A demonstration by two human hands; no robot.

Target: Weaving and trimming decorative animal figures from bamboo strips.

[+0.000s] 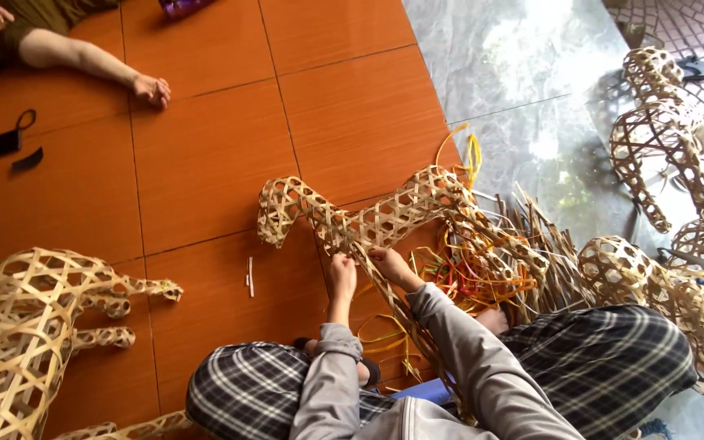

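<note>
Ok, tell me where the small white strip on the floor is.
In the head view the small white strip lies on the orange tiled floor, just beyond the left hand, below the woven bamboo figure.

The finished woven animal point(26, 334) is cut off by the left and bottom edges, its head unseen

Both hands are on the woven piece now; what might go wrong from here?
1. The left hand and right hand pinch strips close together on the woven frame; a hard pull may snap or kink one.
2. Loose strips are piled beside the frame and may tangle with the working strip.
3. The frame's far end lies unsupported on the floor and may twist.
</note>
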